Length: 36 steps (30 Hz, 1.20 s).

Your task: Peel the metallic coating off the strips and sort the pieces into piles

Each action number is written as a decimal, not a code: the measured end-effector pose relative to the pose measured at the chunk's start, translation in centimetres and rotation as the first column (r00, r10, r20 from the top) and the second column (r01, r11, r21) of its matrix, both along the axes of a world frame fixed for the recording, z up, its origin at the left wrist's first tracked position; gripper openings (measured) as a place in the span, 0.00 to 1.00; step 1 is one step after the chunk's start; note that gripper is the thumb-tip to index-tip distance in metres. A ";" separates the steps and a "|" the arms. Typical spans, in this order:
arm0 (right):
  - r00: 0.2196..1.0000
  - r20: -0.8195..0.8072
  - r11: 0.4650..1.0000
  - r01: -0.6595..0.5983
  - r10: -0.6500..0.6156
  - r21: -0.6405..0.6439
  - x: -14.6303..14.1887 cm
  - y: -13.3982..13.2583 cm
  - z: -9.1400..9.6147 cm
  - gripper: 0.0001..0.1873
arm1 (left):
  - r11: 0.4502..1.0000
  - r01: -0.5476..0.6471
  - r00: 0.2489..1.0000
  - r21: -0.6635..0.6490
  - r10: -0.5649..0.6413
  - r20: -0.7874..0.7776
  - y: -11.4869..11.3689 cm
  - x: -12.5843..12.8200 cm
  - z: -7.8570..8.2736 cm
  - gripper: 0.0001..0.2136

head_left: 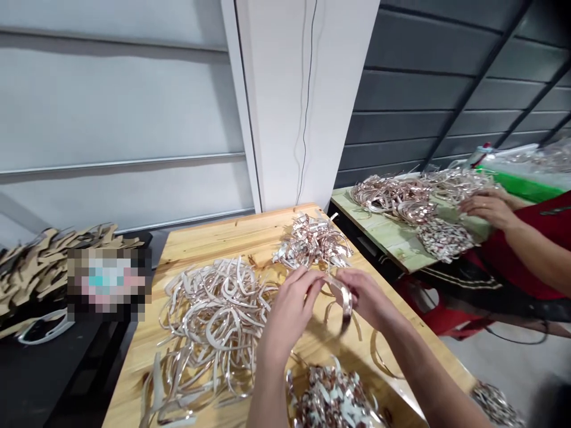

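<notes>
A shiny rose-gold strip with a pale side [346,302] is stretched between my two hands above the wooden table, its end curling down. My left hand [292,303] pinches it from the left with closed fingers. From the other side my right hand [366,298] grips the same strip, its fingertips partly hidden. Left of my hands spreads a big tangle of curved strips [223,315]. Just beyond them is a heap of shiny bunched strips [312,238]. Close to me, between my forearms, lies a heap of small cut pieces [332,397].
On the right, a co-worker's hand [488,205] rests near piles of similar strips [392,193] on another table [363,221]. A green tray [520,187] stands behind it. Brown scraps [44,267] lie on a dark surface at left. More pieces [495,401] lie lower right.
</notes>
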State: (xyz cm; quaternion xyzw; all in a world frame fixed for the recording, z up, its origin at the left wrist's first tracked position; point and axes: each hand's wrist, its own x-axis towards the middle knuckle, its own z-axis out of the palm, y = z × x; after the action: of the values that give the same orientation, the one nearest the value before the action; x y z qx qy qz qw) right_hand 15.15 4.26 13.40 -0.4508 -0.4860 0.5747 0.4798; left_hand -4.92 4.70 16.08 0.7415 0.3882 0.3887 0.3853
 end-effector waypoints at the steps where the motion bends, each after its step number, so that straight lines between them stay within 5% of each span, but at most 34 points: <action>1: 1.000 -0.013 1.000 0.021 -0.021 0.008 0.0 0.4 0.8 0.26 | 0.998 -0.054 0.994 -0.014 0.055 0.096 0.2 0.1 -0.1 0.11; 5: 0.998 0.018 0.996 0.064 -0.065 0.060 -0.1 1.3 3.9 0.20 | 0.938 -0.331 0.857 -0.097 0.342 0.386 0.7 0.4 -0.4 0.16; 10: 0.968 0.216 0.972 -0.162 0.124 0.169 -2.4 0.9 5.5 0.18 | 0.834 -0.537 0.634 -0.123 0.496 0.593 0.5 1.1 -0.3 0.17; 16: 0.985 0.133 0.970 -0.140 0.114 0.201 -4.4 1.0 5.0 0.12 | 0.789 -0.604 0.623 -0.115 0.557 0.549 0.3 1.9 -0.5 0.19; 22: 0.997 -0.021 0.975 -0.072 0.079 0.212 -3.8 1.6 4.7 0.08 | 0.895 -0.390 0.730 -0.215 0.443 0.520 0.3 2.4 -0.9 0.16; 25: 0.997 -0.068 0.978 -0.010 0.025 0.207 -4.1 1.7 4.7 0.06 | 0.908 -0.387 0.769 -0.160 0.413 0.487 0.2 2.8 -1.1 0.15; 28: 0.995 -0.095 0.980 0.048 -0.030 0.193 -4.8 1.8 4.6 0.06 | 0.885 -0.455 0.732 -0.103 0.437 0.523 0.0 3.3 -1.3 0.15; 36: 0.993 -0.081 0.968 0.103 -0.087 0.228 -6.3 2.3 3.6 0.08 | 0.813 -0.534 0.600 -0.232 0.558 0.573 -0.2 3.7 -0.8 0.16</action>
State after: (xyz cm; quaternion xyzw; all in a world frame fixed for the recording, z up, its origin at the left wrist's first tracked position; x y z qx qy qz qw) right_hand 8.88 6.60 16.97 -0.3940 -0.5103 0.5059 0.5731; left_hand -1.26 4.50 15.25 0.4108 0.4548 0.7003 0.3661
